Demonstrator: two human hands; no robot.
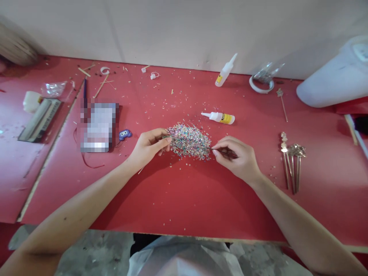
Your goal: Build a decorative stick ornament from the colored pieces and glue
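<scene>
My left hand [152, 143] is closed at the left edge of a heap of small glittering, multicoloured rhinestones [189, 140]. A thin gold-coloured stick [140, 170] pokes out below this hand; its upper end is mostly hidden by the fingers. On the heap's right side, my right hand [237, 155] pinches a thin dark tool that looks like tweezers [230, 153]. The tool's tip reaches the edge of the heap. Just behind the stones lies a small white glue bottle [222, 118] with a yellow label, its nozzle pointing left.
Another glue bottle [225, 71] stands near the wall. Gold hair sticks [292, 165] with ornaments lie at right, below a tape roll [261, 89] and a large white roll [333, 76]. A blurred-out phone-like object [97, 128] and a knife packet [40, 120] lie left.
</scene>
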